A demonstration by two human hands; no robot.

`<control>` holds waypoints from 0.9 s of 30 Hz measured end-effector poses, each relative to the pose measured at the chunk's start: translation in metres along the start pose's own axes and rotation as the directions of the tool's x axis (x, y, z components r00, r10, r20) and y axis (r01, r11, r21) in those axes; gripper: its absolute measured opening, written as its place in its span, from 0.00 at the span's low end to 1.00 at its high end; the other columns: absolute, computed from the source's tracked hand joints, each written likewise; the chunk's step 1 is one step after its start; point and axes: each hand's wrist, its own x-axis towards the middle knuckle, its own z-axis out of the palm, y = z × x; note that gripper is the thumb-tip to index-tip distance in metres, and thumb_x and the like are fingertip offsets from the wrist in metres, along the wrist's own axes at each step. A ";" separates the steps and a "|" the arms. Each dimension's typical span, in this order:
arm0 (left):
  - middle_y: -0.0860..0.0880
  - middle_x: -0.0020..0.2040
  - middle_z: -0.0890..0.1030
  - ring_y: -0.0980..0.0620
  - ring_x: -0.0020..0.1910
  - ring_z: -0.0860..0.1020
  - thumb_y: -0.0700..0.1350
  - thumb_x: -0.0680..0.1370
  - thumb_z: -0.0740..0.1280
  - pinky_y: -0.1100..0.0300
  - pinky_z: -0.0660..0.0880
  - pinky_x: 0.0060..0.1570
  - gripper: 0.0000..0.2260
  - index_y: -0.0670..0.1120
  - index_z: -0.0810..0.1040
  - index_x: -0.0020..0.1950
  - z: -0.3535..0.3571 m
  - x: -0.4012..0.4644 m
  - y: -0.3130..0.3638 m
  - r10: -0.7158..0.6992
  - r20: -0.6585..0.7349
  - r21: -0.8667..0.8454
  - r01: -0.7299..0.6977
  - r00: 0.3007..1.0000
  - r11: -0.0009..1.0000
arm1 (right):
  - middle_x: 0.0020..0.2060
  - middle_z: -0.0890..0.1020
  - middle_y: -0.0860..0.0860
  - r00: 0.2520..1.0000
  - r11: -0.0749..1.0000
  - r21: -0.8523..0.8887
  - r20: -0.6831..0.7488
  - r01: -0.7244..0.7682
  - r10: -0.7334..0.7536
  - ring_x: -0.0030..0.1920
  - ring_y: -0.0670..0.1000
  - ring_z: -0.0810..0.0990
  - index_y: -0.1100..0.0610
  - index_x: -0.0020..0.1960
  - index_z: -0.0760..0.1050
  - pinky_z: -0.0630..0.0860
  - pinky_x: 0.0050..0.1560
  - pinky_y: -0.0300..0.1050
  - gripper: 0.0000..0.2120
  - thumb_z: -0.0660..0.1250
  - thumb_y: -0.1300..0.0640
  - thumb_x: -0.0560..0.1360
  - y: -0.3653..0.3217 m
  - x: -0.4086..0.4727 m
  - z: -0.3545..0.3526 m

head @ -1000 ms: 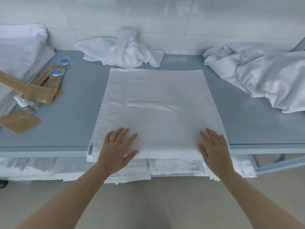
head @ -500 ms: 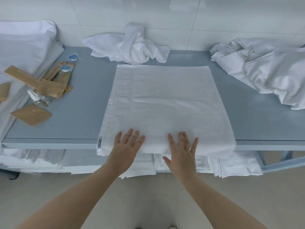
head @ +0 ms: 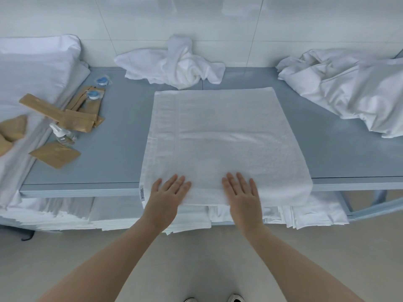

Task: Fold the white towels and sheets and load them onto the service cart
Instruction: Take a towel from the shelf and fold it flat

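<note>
Grey table [head: 117, 149] under a folded white towel [head: 220, 136], left hand [head: 168, 196] and right hand [head: 243, 195] flat, fingers straight, on its near edge

The folded towel [head: 220, 138] is plain white with a woven band near its left edge and a small white label with dark print; the crumpled towel [head: 174, 64] and rumpled sheet [head: 349, 83] are white too, as are the pillows [head: 32, 68] and the stacked linen [head: 152, 216] below. The tabletop [head: 117, 131] is flat grey-blue, the sachets [head: 56, 154] tan, the small caps [head: 101, 80] bright blue, the wall [head: 130, 22] white tile
</note>
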 end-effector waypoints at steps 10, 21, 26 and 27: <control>0.52 0.73 0.69 0.52 0.73 0.65 0.28 0.72 0.58 0.55 0.58 0.70 0.31 0.50 0.70 0.72 -0.014 -0.003 -0.019 -0.137 0.116 -0.158 0.154 0.984 0.975 | 0.77 0.58 0.45 0.873 0.920 -0.088 0.292 -0.382 0.390 0.76 0.45 0.53 0.49 0.78 0.54 0.47 0.75 0.49 0.32 0.53 0.67 0.76 0.128 -0.027 -0.021; 0.48 0.35 0.79 0.40 0.33 0.77 0.40 0.80 0.63 0.56 0.68 0.33 0.03 0.44 0.76 0.51 -0.072 0.002 -0.023 -0.477 -0.151 -0.402 0.388 0.866 0.830 | 0.50 0.79 0.61 0.832 0.797 0.363 -0.094 -0.482 0.546 0.42 0.66 0.76 0.64 0.56 0.77 0.71 0.40 0.52 0.14 0.62 0.72 0.73 0.170 -0.024 -0.070; 0.50 0.29 0.75 0.44 0.30 0.74 0.46 0.79 0.66 0.56 0.67 0.29 0.05 0.47 0.75 0.45 -0.096 0.008 -0.012 -0.656 -0.205 -0.595 0.439 0.726 0.673 | 0.53 0.78 0.61 0.788 0.725 0.564 -0.197 -0.396 0.583 0.44 0.63 0.77 0.65 0.58 0.72 0.67 0.43 0.45 0.10 0.60 0.68 0.78 0.194 -0.017 -0.095; 0.49 0.29 0.76 0.45 0.30 0.74 0.47 0.79 0.66 0.55 0.69 0.29 0.05 0.47 0.76 0.44 -0.099 0.009 -0.010 -0.675 -0.216 -0.612 0.441 0.705 0.657 | 0.51 0.79 0.61 0.783 0.718 0.587 -0.215 -0.374 0.584 0.45 0.63 0.77 0.66 0.57 0.72 0.66 0.44 0.44 0.08 0.60 0.67 0.79 0.199 -0.015 -0.098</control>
